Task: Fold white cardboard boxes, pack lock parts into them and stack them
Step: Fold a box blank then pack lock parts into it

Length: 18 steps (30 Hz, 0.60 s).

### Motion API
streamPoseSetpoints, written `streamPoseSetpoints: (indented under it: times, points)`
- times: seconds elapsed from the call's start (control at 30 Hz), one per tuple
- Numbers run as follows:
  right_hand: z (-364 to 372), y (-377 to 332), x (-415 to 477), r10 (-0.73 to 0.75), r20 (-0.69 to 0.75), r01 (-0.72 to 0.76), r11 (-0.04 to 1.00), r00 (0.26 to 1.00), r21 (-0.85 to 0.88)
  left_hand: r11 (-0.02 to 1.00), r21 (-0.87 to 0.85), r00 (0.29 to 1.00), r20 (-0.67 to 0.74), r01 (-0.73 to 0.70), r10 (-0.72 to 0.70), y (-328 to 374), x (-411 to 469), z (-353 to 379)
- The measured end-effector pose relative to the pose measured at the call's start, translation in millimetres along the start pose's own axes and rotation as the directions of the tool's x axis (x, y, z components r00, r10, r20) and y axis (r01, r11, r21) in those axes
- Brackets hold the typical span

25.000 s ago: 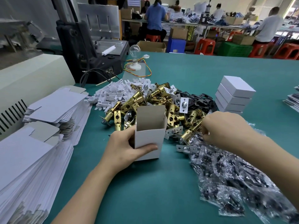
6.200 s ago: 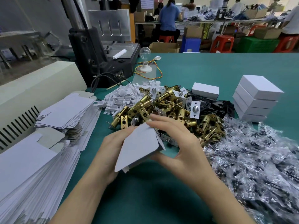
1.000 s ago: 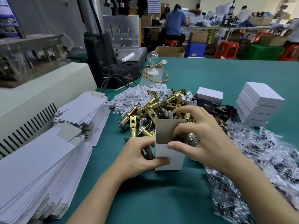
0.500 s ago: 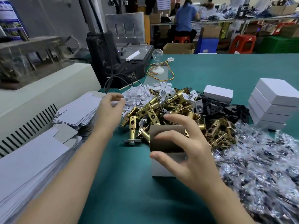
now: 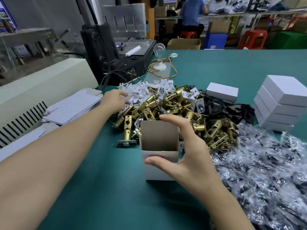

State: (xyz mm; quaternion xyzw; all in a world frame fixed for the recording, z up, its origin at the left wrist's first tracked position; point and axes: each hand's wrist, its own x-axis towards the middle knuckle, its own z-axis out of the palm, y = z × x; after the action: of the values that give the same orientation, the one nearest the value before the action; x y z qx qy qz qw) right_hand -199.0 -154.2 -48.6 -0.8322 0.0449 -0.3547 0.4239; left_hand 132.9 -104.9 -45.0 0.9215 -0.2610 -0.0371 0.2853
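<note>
Just left of the fingers of the left hand (image 5: pixel 113 100) lies a fanned stack of flat white cardboard blanks (image 5: pixel 73 107); the fingers themselves touch a heap of small white plastic pieces (image 5: pixel 138 90), though blur hides whether they pinch one. Right of them sprawls a pile of brass door latches (image 5: pixel 174 103), and nearer, the right hand (image 5: pixel 191 151) clamps the upright open-topped white cardboard box (image 5: pixel 157 173) on the teal table (image 5: pixel 103 188), thumb on its near wall, forefinger on its raised rear flap. Farther right of these fingers stand a stack of closed white boxes (image 5: pixel 280 100) and crinkled clear bags of dark screws (image 5: pixel 265 171).
</note>
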Motion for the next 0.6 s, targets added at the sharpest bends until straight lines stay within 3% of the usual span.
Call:
streamPoseSetpoints:
  times: [0.1, 0.3, 0.6]
  points:
    - [-2.6, 2.1, -0.1, 0.035, 0.047, -0.036, 0.999, 0.998, 0.017, 0.997, -0.070, 0.998, -0.062, -0.020, 0.016, -2.9, -3.5, -7.9]
    - [-3.6, 2.7, 1.1, 0.055, 0.056, -0.056, 0.998, 0.997, 0.018, 0.982, 0.123, 0.974, -0.161, -0.141, 0.160, 5.1, -15.3, -15.0]
    - [-3.5, 1.1, 3.4, 0.066, 0.043, -0.068, 0.997, 0.997, 0.037, 0.954, -0.040, 0.921, -0.278, -0.296, 0.274, 18.7, -50.7, -19.4]
